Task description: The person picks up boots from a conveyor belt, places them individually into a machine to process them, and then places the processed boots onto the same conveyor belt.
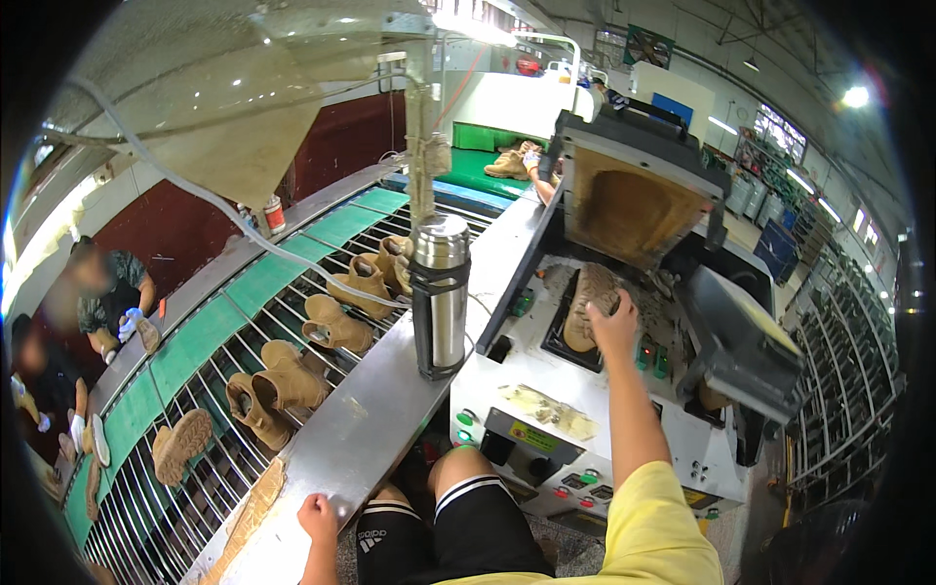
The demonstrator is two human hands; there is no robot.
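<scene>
At the far left, two co-workers (97, 292) sit along the conveyor (210, 336), handling boot parts. Tan boots (288, 380) lie on the conveyor's rollers, several in a loose row, one sole-up near its lower end. My left hand (318, 517) rests on the steel ledge (390, 390) beside the conveyor, fingers curled over the edge, holding nothing. A steel flask (441, 292) stands upright on the same ledge, farther along. To the right, my right hand (614, 327) lies spread against the heel end of a boot sole (590, 302), which sits sole-up in the bed of the press machine (624, 409). The press head (634, 190) is tilted up and open above it.
</scene>
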